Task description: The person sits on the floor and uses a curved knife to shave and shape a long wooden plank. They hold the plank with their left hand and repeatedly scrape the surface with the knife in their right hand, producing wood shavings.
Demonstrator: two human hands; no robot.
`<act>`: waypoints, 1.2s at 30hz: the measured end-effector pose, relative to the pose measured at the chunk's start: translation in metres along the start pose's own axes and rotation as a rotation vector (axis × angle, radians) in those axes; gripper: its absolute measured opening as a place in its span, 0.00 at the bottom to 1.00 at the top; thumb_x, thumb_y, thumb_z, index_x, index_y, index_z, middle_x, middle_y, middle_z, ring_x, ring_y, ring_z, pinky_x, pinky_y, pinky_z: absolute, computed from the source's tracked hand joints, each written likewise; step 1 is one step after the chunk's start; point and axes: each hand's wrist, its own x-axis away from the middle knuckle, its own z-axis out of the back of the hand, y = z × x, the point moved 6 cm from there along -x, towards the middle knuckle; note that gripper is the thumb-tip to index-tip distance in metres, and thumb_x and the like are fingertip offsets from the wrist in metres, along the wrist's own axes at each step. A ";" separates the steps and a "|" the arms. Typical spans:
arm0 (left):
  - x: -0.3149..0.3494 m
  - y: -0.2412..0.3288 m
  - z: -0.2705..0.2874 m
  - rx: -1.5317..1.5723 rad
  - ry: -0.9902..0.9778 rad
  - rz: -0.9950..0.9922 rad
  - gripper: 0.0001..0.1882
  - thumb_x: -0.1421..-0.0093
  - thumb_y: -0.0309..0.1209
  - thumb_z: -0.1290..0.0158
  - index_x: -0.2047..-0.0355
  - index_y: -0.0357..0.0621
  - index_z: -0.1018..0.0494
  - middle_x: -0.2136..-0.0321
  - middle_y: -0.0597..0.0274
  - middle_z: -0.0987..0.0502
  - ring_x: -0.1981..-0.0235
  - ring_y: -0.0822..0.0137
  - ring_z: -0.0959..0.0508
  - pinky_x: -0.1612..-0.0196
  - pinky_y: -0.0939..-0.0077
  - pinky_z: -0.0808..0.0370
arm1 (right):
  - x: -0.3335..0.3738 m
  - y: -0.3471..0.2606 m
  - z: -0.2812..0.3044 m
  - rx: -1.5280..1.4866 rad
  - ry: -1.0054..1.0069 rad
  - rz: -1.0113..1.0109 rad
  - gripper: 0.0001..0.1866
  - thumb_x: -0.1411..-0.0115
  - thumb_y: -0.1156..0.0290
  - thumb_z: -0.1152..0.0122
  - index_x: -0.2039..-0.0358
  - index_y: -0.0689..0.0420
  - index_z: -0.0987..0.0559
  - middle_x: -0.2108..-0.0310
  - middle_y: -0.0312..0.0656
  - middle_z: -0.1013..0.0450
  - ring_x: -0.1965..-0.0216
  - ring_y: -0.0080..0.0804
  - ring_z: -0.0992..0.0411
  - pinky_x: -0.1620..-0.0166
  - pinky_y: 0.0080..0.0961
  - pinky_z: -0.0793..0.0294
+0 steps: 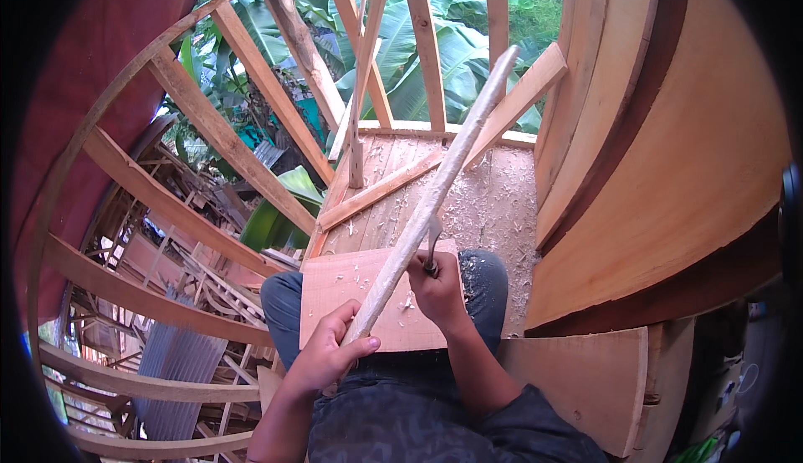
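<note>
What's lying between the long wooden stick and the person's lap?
In the head view, a flat square wooden board rests across the lap, under the long pale wooden stick. The left hand grips the stick; wood shavings dot the board.

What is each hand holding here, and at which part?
Left hand grips the long pale wooden stick at its near, lower end. Right hand holds a metal blade tool by its lower end, blade against the stick.
</note>
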 end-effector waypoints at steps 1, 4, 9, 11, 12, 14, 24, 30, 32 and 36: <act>0.000 0.000 -0.002 0.044 -0.014 0.062 0.21 0.49 0.33 0.42 0.59 0.36 0.34 0.73 0.69 0.31 0.72 0.80 0.33 0.68 0.86 0.36 | -0.001 -0.007 0.000 0.108 -0.015 0.060 0.23 0.39 0.66 0.46 0.90 0.60 0.36 0.91 0.26 0.48 0.85 0.12 0.51 0.83 0.21 0.52; -0.002 0.012 0.002 -0.192 0.186 -0.110 0.21 0.50 0.35 0.41 0.60 0.36 0.34 0.77 0.69 0.32 0.77 0.78 0.33 0.73 0.84 0.35 | -0.003 -0.014 0.005 0.282 -0.017 0.021 0.23 0.41 0.65 0.44 0.88 0.65 0.34 0.93 0.38 0.47 0.87 0.18 0.47 0.83 0.28 0.47; 0.007 0.034 0.003 -0.634 0.399 -0.228 0.21 0.52 0.37 0.40 0.65 0.37 0.35 0.77 0.58 0.28 0.79 0.69 0.28 0.73 0.76 0.32 | -0.002 0.000 0.029 0.608 0.126 0.023 0.16 0.52 0.63 0.40 0.87 0.62 0.28 0.90 0.49 0.35 0.86 0.44 0.32 0.78 0.35 0.34; 0.012 0.041 0.001 -0.712 0.449 -0.235 0.22 0.53 0.36 0.40 0.64 0.36 0.35 0.76 0.52 0.27 0.77 0.65 0.25 0.71 0.72 0.30 | -0.004 -0.005 0.038 0.727 0.183 -0.002 0.14 0.55 0.63 0.39 0.87 0.60 0.27 0.88 0.49 0.33 0.82 0.49 0.30 0.76 0.36 0.30; 0.015 0.044 0.000 -0.716 0.453 -0.197 0.22 0.53 0.35 0.40 0.64 0.36 0.35 0.77 0.50 0.26 0.76 0.63 0.24 0.70 0.71 0.30 | -0.005 -0.006 0.042 0.763 0.206 0.010 0.13 0.56 0.63 0.40 0.87 0.59 0.27 0.87 0.49 0.32 0.82 0.49 0.29 0.75 0.37 0.29; 0.018 0.040 -0.001 -0.724 0.460 -0.153 0.22 0.54 0.34 0.40 0.65 0.35 0.36 0.77 0.47 0.26 0.75 0.59 0.23 0.69 0.70 0.29 | -0.007 -0.008 0.049 0.835 0.246 0.033 0.11 0.57 0.64 0.40 0.87 0.57 0.26 0.87 0.48 0.31 0.81 0.48 0.28 0.74 0.37 0.28; 0.037 0.024 -0.002 -0.715 0.461 -0.059 0.22 0.52 0.36 0.40 0.66 0.34 0.37 0.78 0.40 0.26 0.73 0.43 0.22 0.71 0.63 0.28 | -0.011 0.000 0.055 0.955 0.315 0.140 0.10 0.57 0.66 0.42 0.87 0.58 0.26 0.89 0.47 0.32 0.85 0.45 0.30 0.78 0.36 0.31; 0.065 -0.008 -0.008 -0.629 0.266 -0.017 0.23 0.53 0.39 0.39 0.66 0.37 0.35 0.77 0.47 0.26 0.73 0.53 0.23 0.68 0.67 0.29 | -0.038 0.016 0.146 0.562 0.583 -0.111 0.19 0.50 0.69 0.44 0.91 0.67 0.34 0.94 0.36 0.41 0.88 0.18 0.42 0.83 0.27 0.44; 0.066 -0.011 -0.007 -0.521 0.214 0.019 0.23 0.53 0.38 0.39 0.65 0.37 0.35 0.77 0.49 0.28 0.75 0.60 0.25 0.68 0.71 0.30 | -0.025 0.008 0.125 0.474 0.472 -0.056 0.20 0.48 0.69 0.45 0.91 0.66 0.34 0.94 0.34 0.42 0.88 0.17 0.42 0.84 0.26 0.46; 0.054 -0.011 0.006 -0.262 0.235 0.006 0.23 0.52 0.38 0.40 0.62 0.37 0.35 0.79 0.64 0.34 0.75 0.74 0.35 0.69 0.79 0.35 | -0.022 0.047 0.058 -0.007 0.155 -0.295 0.21 0.43 0.63 0.44 0.89 0.51 0.38 0.93 0.27 0.44 0.93 0.16 0.47 0.90 0.19 0.53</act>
